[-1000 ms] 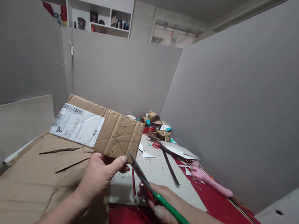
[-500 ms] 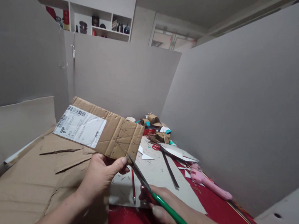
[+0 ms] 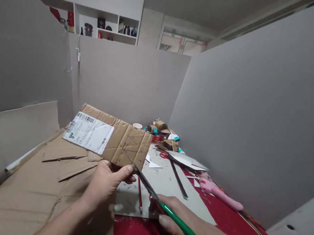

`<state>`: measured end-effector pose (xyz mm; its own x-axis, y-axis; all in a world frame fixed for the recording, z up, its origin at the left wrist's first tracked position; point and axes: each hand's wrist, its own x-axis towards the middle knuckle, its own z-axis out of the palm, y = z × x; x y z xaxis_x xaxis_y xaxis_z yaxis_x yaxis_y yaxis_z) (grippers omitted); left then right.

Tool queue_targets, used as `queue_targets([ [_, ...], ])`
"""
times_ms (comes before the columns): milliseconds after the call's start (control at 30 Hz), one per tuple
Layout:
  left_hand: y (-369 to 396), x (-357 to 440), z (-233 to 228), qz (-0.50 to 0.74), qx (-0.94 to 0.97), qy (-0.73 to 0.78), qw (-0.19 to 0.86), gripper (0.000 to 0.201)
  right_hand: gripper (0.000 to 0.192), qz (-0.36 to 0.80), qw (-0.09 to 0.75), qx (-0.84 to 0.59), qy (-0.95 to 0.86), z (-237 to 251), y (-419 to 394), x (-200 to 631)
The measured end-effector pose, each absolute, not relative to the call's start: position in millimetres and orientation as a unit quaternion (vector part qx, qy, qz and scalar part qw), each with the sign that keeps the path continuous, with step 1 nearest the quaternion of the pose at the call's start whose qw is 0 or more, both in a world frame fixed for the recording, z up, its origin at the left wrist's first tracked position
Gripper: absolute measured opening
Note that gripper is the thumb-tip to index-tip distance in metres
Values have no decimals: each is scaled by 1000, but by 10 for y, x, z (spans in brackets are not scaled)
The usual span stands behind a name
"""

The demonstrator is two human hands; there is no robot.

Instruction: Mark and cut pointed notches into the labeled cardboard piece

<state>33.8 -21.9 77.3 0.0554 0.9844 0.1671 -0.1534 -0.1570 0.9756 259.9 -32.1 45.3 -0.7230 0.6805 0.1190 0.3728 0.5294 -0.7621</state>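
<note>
A piece of brown cardboard (image 3: pixel 118 141) is held up in front of me, tilted, with a white shipping label (image 3: pixel 90 132) on its left part and pencilled lines on its right part. My left hand (image 3: pixel 107 180) pinches its lower edge, thumb on top and fingers underneath. In my right hand (image 3: pixel 173 212) are scissors (image 3: pixel 147 185) with green on the handle. Their blades reach the cardboard's lower edge just right of my left thumb, one blade lying over its face. Some right fingers are hidden behind the handle.
Large cardboard sheets (image 3: pixel 21 200) cover the left side. A red pencil (image 3: pixel 140 196) and a dark metal strip (image 3: pixel 178 178) lie on a pale board (image 3: pixel 161 184). At the right rests a pink glue gun (image 3: pixel 220 193). Cardboard pieces (image 3: pixel 169 145) and a white cup (image 3: pixel 137 126) stand at the back.
The cardboard has shifted slightly, its labelled left end moving a little right and down. Both hands and the scissors stay in nearly the same place.
</note>
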Motion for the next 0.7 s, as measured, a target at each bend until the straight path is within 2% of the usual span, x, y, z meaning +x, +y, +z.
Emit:
queue_targets([
  [500, -188, 326, 721, 550, 497, 383, 551, 34, 63, 407, 211, -297, -838, 546, -355, 2550],
  [700, -187, 319, 677, 582, 477, 376, 541, 31, 59, 408, 212, -284, -841, 543, -356, 2555],
])
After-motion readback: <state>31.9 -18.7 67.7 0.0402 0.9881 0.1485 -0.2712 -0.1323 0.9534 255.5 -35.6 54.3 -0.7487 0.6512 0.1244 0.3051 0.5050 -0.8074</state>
